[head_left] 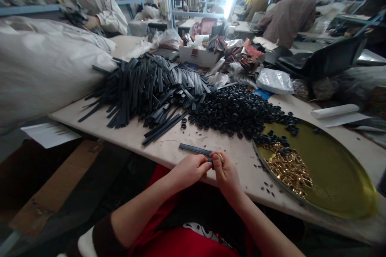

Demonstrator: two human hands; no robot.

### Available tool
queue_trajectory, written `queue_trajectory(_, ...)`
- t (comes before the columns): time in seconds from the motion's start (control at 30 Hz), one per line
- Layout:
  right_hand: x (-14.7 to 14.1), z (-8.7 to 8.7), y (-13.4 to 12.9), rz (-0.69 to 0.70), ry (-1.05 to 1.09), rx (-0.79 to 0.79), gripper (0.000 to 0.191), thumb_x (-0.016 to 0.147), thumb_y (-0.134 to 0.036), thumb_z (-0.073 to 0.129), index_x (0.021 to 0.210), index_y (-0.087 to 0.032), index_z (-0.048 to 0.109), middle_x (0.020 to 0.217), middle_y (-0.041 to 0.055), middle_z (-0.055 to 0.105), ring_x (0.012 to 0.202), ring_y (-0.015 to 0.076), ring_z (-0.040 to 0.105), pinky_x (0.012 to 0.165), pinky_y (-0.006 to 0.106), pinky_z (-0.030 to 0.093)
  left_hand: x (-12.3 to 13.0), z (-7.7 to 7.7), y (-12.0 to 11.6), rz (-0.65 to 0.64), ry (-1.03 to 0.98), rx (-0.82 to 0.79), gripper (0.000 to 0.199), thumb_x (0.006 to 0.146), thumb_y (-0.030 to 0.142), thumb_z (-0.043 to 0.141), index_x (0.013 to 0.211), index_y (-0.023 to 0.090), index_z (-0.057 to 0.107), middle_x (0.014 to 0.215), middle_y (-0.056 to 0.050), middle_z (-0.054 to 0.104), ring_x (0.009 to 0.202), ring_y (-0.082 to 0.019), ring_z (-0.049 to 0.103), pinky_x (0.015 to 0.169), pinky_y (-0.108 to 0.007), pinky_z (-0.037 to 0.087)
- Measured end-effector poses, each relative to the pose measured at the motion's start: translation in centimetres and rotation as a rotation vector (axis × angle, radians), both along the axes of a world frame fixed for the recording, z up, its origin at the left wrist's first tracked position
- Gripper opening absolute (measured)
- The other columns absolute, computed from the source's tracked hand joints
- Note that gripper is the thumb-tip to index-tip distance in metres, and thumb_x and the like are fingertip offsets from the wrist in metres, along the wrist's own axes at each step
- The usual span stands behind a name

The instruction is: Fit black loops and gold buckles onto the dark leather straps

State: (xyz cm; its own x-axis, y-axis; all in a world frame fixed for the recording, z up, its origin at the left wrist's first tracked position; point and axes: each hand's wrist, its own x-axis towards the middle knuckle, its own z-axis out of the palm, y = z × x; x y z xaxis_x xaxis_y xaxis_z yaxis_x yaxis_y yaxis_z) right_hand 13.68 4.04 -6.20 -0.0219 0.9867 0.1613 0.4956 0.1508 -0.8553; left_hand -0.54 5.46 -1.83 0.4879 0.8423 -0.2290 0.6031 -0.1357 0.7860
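Observation:
In front of me, at the table's near edge, both hands meet around a flat black strap (pixel 195 148). Its free end points left above the tabletop. My left hand (pixel 193 170) is closed, thumb and fingers pinching dark material by the strap; my fingers hide its exact end. My right hand (pixel 226 174) is closed too, with a small gold metal piece (pixel 221 158), perhaps a buckle, between thumb and fingers, touching the strap's right end. Beyond lie a heap of black straps (pixel 150 84) and a pile of small black loops (pixel 238 108). Several gold metal pieces (pixel 291 170) lie right of my hands.
A round gold-coloured tray (pixel 337 176) holds the gold pieces and some loops. A big white sack (pixel 51 68) bulges at the left. Scraps and a white box (pixel 199 57) stand behind the heaps. A black chair (pixel 325 58) is at the right. Other people work farther back.

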Motion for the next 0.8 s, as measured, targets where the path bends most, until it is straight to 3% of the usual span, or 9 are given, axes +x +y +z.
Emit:
queue_trajectory(0.1, 0.7, 0.1, 3.2, -0.017, -0.177, 0.074, 0.027, 0.085, -0.040, 0.042, 0.077, -0.019, 0.057, 0.072, 0.0032, 0.057, 0.068, 0.0169, 0.052, 0.062, 0.028, 0.038, -1.4, 0.1, 3.0, 0.026, 0.227, 0.275, 0.034, 0.087, 0.039, 0.037, 0.081, 0.018, 0.062, 0.077, -0.003, 0.065, 0.072, -0.016, 0.059, 0.063, -0.023, 0.041)
queue_trajectory(0.2, 1.1, -0.9, 5.5, 0.022, -0.338, 0.112, 0.026, 0.085, -0.036, 0.044, 0.076, -0.019, 0.062, 0.076, 0.0049, 0.060, 0.073, 0.0188, 0.054, 0.067, 0.030, 0.038, -3.8, -0.4, 6.4, 0.147, 0.553, 0.482, 0.028, 0.087, 0.036, 0.041, 0.093, 0.018, 0.062, 0.091, -0.006, 0.065, 0.085, -0.017, 0.059, 0.075, -0.025, 0.042)
queue_trajectory(0.3, 1.3, -2.1, 6.1, 0.049, -0.364, 0.118, 0.026, 0.086, -0.036, 0.043, 0.082, -0.020, 0.064, 0.082, 0.0051, 0.062, 0.079, 0.0197, 0.055, 0.074, 0.032, 0.038, -6.4, -1.4, 9.1, 0.276, 0.754, 0.517, 0.025, 0.086, 0.025, 0.042, 0.095, 0.012, 0.062, 0.091, -0.012, 0.063, 0.086, -0.023, 0.059, 0.074, -0.031, 0.044)
queue_trajectory(0.43, 1.3, -2.7, 5.8, 0.018, -0.287, 0.113, 0.027, 0.086, -0.038, 0.044, 0.089, -0.019, 0.063, 0.088, 0.0060, 0.063, 0.083, 0.0205, 0.056, 0.076, 0.033, 0.039, -7.8, -2.9, 11.1, 0.332, 0.863, 0.521, 0.023, 0.083, 0.012, 0.040, 0.087, 0.007, 0.062, 0.088, -0.016, 0.061, 0.085, -0.026, 0.059, 0.070, -0.034, 0.045)
queue_trajectory(0.53, 1.3, -2.7, 5.8, 0.017, -0.252, 0.104, 0.026, 0.086, -0.038, 0.044, 0.088, -0.019, 0.063, 0.087, 0.0061, 0.063, 0.083, 0.0207, 0.056, 0.076, 0.034, 0.040, -7.7, -3.0, 11.6, 0.338, 0.898, 0.540, 0.025, 0.082, 0.007, 0.037, 0.086, 0.007, 0.061, 0.085, -0.015, 0.061, 0.082, -0.026, 0.060, 0.068, -0.034, 0.046)
queue_trajectory(0.63, 1.4, -2.8, 5.9, -0.004, -0.206, 0.108, 0.026, 0.085, -0.038, 0.045, 0.091, -0.019, 0.061, 0.090, 0.0072, 0.061, 0.085, 0.0216, 0.055, 0.078, 0.036, 0.040, -7.7, -1.8, 11.1, 0.347, 0.903, 0.575, 0.024, 0.083, 0.011, 0.037, 0.090, 0.008, 0.060, 0.087, -0.014, 0.061, 0.081, -0.025, 0.061, 0.066, -0.033, 0.046)
queue_trajectory(0.73, 1.8, -2.2, 5.7, -0.127, -0.092, 0.177, 0.033, 0.083, -0.042, 0.046, 0.101, -0.018, 0.057, 0.096, 0.0091, 0.057, 0.089, 0.0227, 0.052, 0.079, 0.038, 0.040, -7.4, -0.4, 8.8, 0.367, 0.856, 0.662, 0.027, 0.085, 0.016, 0.036, 0.102, 0.010, 0.056, 0.095, -0.014, 0.060, 0.081, -0.024, 0.061, 0.067, -0.033, 0.047)
queue_trajectory(0.8, 1.9, -1.2, 5.2, -0.161, 0.088, 0.159, 0.039, 0.085, -0.045, 0.040, 0.111, -0.018, 0.049, 0.087, 0.0057, 0.055, 0.078, 0.0193, 0.052, 0.072, 0.035, 0.042, -6.7, 0.3, 6.3, 0.259, 0.738, 0.790, 0.029, 0.085, 0.016, 0.038, 0.109, 0.013, 0.055, 0.097, -0.012, 0.062, 0.082, -0.022, 0.061, 0.070, -0.033, 0.046)
